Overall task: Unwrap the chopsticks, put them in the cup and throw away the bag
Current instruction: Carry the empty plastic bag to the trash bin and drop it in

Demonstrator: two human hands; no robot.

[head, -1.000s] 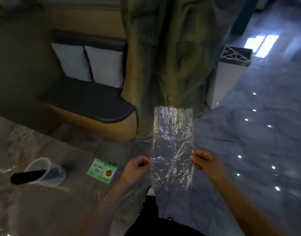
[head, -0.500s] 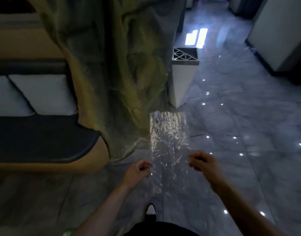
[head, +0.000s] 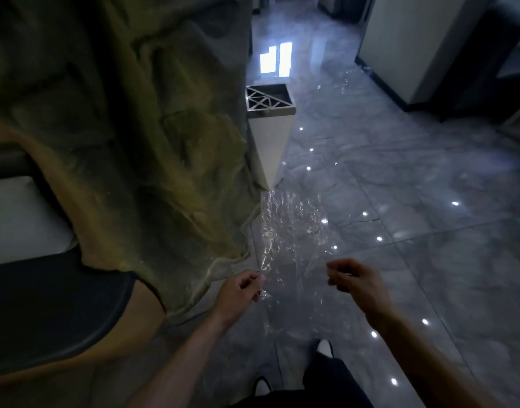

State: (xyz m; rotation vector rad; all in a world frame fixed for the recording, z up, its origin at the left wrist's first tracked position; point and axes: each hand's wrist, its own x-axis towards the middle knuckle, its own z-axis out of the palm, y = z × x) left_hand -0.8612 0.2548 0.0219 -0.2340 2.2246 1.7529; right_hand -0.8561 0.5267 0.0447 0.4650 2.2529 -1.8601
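Note:
A clear, crinkled plastic bag (head: 292, 240) is stretched flat in front of me above the floor. My left hand (head: 239, 293) pinches its left edge and my right hand (head: 357, 279) pinches its right edge. The bag looks empty. A white, tapered bin (head: 272, 142) with a metal lattice top stands on the floor straight ahead, beyond the bag's far end. The chopsticks and the cup are out of view.
A rough, rock-like green pillar (head: 141, 128) rises at the left, right beside the bin. A dark padded bench (head: 46, 313) with a white cushion (head: 20, 219) sits at the lower left. Glossy grey marble floor (head: 429, 231) spreads to the right; a white cabinet (head: 409, 45) stands far right.
The view has swung right and forward: the table with the cup has left the frame, and the bin has come closer and more central. Both hands keep holding the bag spread.

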